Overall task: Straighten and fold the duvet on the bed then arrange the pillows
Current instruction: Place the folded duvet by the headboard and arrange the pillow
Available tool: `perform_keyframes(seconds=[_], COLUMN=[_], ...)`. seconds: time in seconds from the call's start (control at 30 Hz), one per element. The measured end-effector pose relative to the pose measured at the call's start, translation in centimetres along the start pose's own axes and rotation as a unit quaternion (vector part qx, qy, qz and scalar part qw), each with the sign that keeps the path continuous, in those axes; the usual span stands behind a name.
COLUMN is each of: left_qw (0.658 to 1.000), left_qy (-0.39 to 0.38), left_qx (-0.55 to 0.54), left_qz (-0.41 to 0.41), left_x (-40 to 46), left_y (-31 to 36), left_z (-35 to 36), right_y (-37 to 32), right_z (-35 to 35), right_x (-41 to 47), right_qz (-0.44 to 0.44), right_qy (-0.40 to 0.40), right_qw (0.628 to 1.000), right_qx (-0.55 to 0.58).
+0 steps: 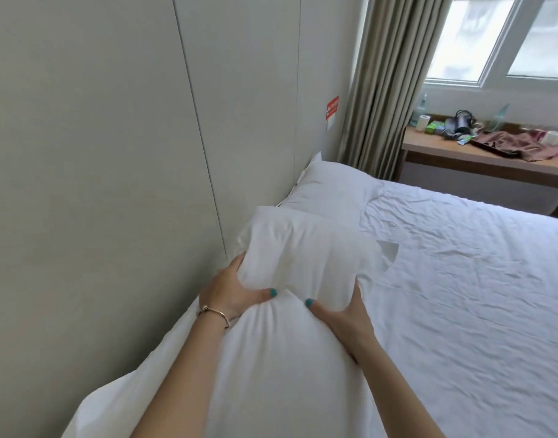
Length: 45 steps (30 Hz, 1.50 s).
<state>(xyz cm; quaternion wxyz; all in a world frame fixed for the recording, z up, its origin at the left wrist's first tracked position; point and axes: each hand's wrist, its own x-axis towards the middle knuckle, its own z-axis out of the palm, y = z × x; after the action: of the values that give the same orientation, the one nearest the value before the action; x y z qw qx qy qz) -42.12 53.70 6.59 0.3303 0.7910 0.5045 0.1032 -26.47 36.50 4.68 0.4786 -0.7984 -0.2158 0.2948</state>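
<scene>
A white pillow [306,257] stands against the wall at the head of the bed, squeezed in its middle. My left hand [231,290] grips its left side, thumb pressed into the fabric. My right hand [344,312] grips its right side, thumb also dug in. A second white pillow [331,188] lies flat behind it, by the wall and curtain. The bed's wrinkled white cover [461,279] spreads to the right; whether it is the duvet or a sheet I cannot tell.
The pale panelled wall [113,153] runs along the left of the bed. A beige curtain [385,90] hangs at the far corner. A wooden desk [480,159] under the window carries cloth, bottles and small items.
</scene>
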Motion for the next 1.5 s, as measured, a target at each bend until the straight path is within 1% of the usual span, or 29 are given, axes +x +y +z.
perform_keyframes(seconds=[0.1,0.27,0.37,0.43,0.5,0.53,0.57,0.63,0.67,0.7,0.77,0.83,0.9,0.93,1.0,1.03,1.13,1.2,1.37,1.5], left_qw=[0.997,0.985,0.979,0.98,0.983,0.984,0.984,0.979,0.978,0.978,0.979,0.984,0.99,0.991,0.987,0.982,0.978,0.978,0.979,0.972], left_qy=[0.047,0.108,0.126,0.121,0.097,0.074,0.037,-0.04,-0.057,-0.052,-0.022,-0.001,0.001,-0.011,-0.037,-0.035,0.0,0.007,-0.008,-0.01], left_qx=[0.008,0.038,0.07,0.093,0.133,0.155,0.173,0.174,0.159,0.148,0.149,0.133,0.112,0.114,0.154,0.181,0.207,0.208,0.196,0.229], left_qz=[0.059,0.128,0.145,0.13,0.079,0.041,-0.006,-0.094,-0.124,-0.14,-0.139,-0.119,-0.087,-0.068,-0.039,-0.028,-0.02,-0.032,-0.048,-0.047], left_x=[-4.0,-9.9,-12.1,-13.1,-13.4,-13.3,-13.4,-14.3,-14.9,-15.4,-15.8,-15.5,-15.4,-15.7,-16.4,-16.8,-17.2,-16.5,-11.1,-4.6], left_y=[0.5,1.0,-0.1,-2.3,-6.3,-8.9,-11.6,-16.5,-18.2,-19.2,-19.6,-18.4,-16.4,-15.4,-13.8,-13.4,-13.6,-13.5,-10.5,-7.3], left_z=[-4.7,-13.2,-17.4,-18.7,-17.7,-16.3,-14.2,-9.6,-7.7,-6.4,-6.1,-7.1,-7.4,-7.0,-5.2,-4.1,-1.8,-1.7,-2.2,-0.6], right_y=[-2.5,-6.5,-7.3,-6.8,-4.9,-3.3,-1.3,2.6,4.0,4.7,4.2,2.6,0.9,0.0,-1.4,-2.0,-2.5,-2.5,-3.3,-3.1], right_z=[0.0,1.2,3.0,5.0,7.8,9.3,10.8,13.1,13.6,13.9,13.9,13.7,13.5,13.4,13.3,13.3,13.2,13.0,13.0,12.9], right_x=[-5.0,-12.4,-16.0,-18.1,-19.8,-20.4,-20.8,-21.7,-22.1,-22.3,-21.9,-20.9,-19.3,-18.3,-16.0,-14.8,-11.5,-9.6,-4.5,0.7], right_qz=[-0.05,-0.126,-0.152,-0.151,-0.122,-0.092,-0.049,0.046,0.072,0.078,0.052,0.006,-0.056,-0.094,-0.159,-0.178,-0.189,-0.192,-0.197,-0.202], right_qy=[0.036,0.042,0.027,0.028,0.031,0.013,-0.022,-0.1,-0.116,-0.119,-0.098,-0.045,-0.001,0.0,-0.029,-0.05,-0.11,-0.132,-0.148,-0.142], right_qw=[0.998,0.987,0.982,0.984,0.992,0.996,0.996,0.978,0.973,0.972,0.976,0.981,0.98,0.974,0.95,0.935,0.888,0.867,0.855,0.86], right_qx=[0.03,0.088,0.105,0.088,0.032,-0.016,-0.077,-0.175,-0.187,-0.187,-0.188,-0.191,-0.19,-0.205,-0.267,-0.301,-0.404,-0.441,-0.457,-0.447])
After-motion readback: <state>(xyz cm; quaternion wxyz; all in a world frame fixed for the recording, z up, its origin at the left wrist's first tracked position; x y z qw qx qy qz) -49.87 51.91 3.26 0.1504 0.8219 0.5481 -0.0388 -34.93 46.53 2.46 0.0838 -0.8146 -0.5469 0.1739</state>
